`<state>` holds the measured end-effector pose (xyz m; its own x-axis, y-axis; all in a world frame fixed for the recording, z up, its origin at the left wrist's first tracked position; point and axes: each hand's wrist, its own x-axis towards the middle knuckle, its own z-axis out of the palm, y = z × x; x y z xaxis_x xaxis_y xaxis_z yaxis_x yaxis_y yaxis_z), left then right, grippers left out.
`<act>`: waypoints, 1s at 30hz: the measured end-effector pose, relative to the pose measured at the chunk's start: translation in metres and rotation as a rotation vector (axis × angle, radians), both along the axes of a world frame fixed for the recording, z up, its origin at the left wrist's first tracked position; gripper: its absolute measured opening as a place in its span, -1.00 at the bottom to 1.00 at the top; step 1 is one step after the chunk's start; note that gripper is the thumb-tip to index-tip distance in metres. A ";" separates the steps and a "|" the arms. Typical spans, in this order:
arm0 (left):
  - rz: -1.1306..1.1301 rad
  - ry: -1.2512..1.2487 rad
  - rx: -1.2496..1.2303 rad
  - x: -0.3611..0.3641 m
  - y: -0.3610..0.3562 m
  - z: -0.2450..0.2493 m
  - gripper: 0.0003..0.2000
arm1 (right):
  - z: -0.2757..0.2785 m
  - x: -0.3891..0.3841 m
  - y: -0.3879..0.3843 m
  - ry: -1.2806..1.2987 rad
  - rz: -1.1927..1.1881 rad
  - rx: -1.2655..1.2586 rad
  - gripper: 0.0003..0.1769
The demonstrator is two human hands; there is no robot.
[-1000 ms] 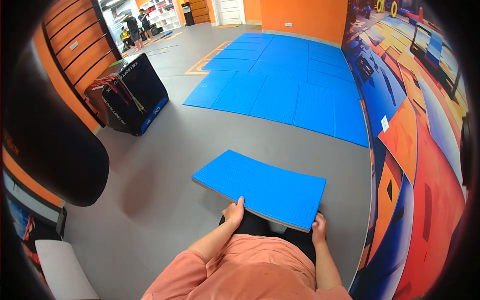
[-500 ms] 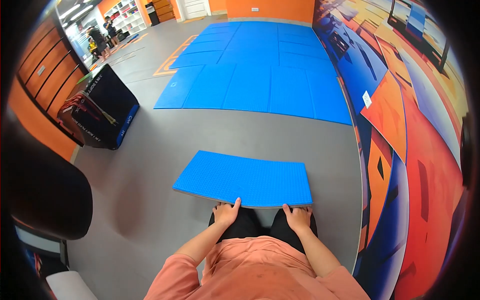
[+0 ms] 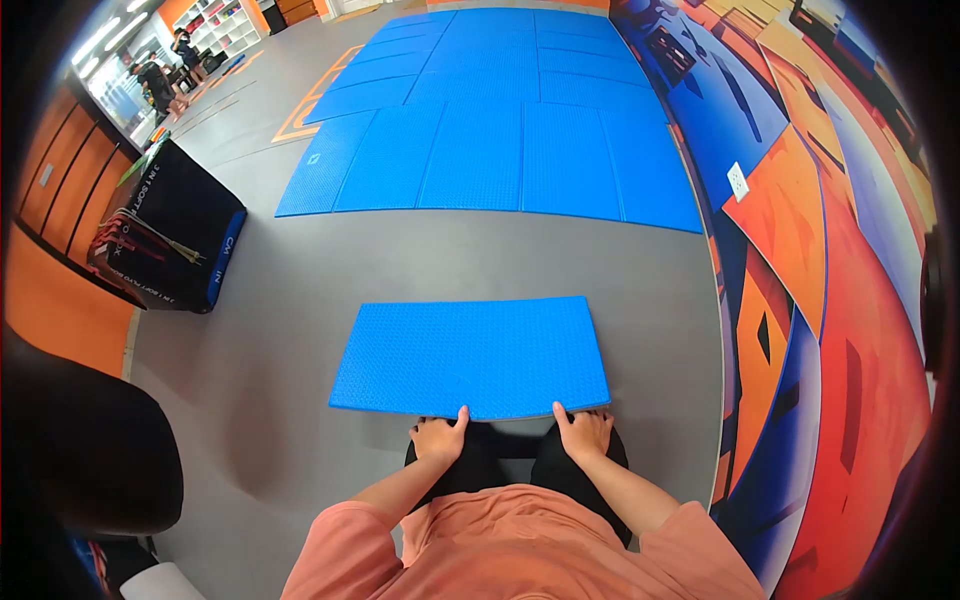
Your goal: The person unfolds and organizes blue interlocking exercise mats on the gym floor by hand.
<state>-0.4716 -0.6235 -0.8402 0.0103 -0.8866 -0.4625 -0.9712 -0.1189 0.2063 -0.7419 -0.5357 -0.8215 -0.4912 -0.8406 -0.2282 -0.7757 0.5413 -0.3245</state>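
Note:
A blue textured foam mat [image 3: 470, 355] is held out flat in front of my legs, above the grey floor. My left hand [image 3: 438, 437] grips its near edge left of the middle, thumb on top and fingers underneath. Toward the right end of the same edge, my right hand [image 3: 587, 432] holds on in the same way. The fingers below the mat are mostly hidden. Farther ahead, several more blue mats [image 3: 480, 150] lie joined on the floor.
A black soft plyo box [image 3: 175, 225] stands at the left with bands over it. A dark rounded pad [image 3: 90, 445] is close on my left. The painted wall [image 3: 790, 300] runs along my right. Two people [image 3: 155, 85] are at the far left.
The held mat has levelled and turned slightly, its right far corner shifting left. The joined mats and the black box now appear a little farther left. Both hands keep their grip.

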 end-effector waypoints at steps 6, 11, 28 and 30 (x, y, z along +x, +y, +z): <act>0.014 0.028 -0.046 -0.005 -0.006 0.010 -0.30 | -0.004 -0.008 -0.010 -0.015 0.027 0.053 -0.31; 0.023 0.039 -0.043 -0.004 -0.008 0.007 -0.28 | -0.015 -0.009 -0.012 -0.012 0.025 0.031 -0.35; 0.027 0.027 0.012 -0.001 -0.013 0.003 -0.22 | -0.022 -0.005 -0.016 0.003 0.005 0.044 -0.37; 0.028 0.027 0.004 -0.001 -0.013 0.005 -0.22 | -0.022 -0.006 -0.016 -0.001 0.011 0.055 -0.37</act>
<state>-0.4730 -0.6360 -0.8356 0.0227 -0.8844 -0.4662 -0.9615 -0.1471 0.2322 -0.7479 -0.5517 -0.8430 -0.4820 -0.8319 -0.2749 -0.7812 0.5501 -0.2952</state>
